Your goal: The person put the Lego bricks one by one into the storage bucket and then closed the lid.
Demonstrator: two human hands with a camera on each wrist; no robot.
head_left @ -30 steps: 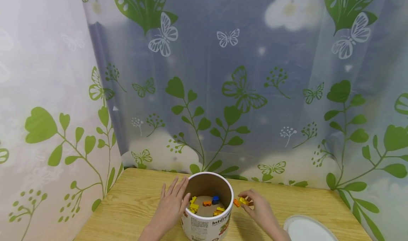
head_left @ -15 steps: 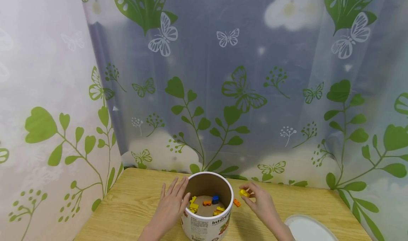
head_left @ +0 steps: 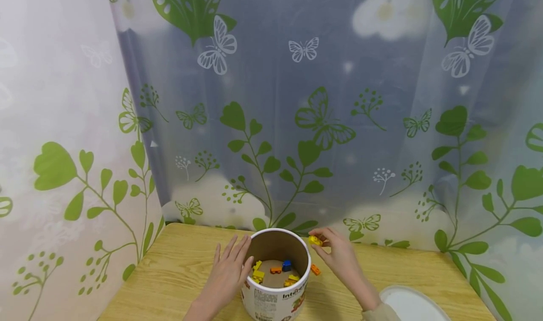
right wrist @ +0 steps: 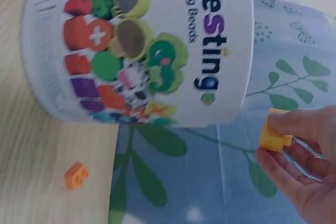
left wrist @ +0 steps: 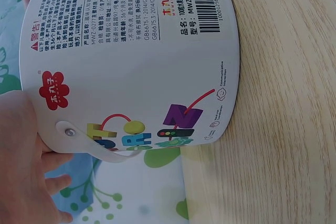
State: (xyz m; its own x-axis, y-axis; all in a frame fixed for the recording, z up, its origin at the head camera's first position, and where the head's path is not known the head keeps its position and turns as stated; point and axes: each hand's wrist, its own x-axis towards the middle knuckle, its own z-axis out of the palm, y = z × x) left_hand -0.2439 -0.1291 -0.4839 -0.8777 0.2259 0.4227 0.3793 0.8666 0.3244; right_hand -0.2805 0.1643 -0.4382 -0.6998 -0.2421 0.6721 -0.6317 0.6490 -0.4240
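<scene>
A round white tub (head_left: 275, 288) with a printed label stands on the wooden table. My left hand (head_left: 229, 267) rests on the tub's left rim with its fingers straight. In the left wrist view that hand (left wrist: 23, 145) lies against the tub's side, beside the handle strap (left wrist: 113, 156). Above the right rim, my right hand (head_left: 333, 250) pinches a small yellow toy block (head_left: 315, 240) between thumb and fingers. The right wrist view shows the yellow block (right wrist: 274, 132) with a small knob. Inside the tub lie several yellow pieces (head_left: 258, 276), an orange piece (head_left: 275, 270) and a blue piece (head_left: 286, 265).
An orange block (head_left: 315, 269) lies on the table just right of the tub. A white round lid (head_left: 411, 304) sits at the table's front right. Behind the table hangs a curtain (head_left: 263, 123) with leaf and butterfly prints.
My right hand has lifted the yellow block away from the orange block on the table and up to the tub's right rim. My left hand has stayed in place.
</scene>
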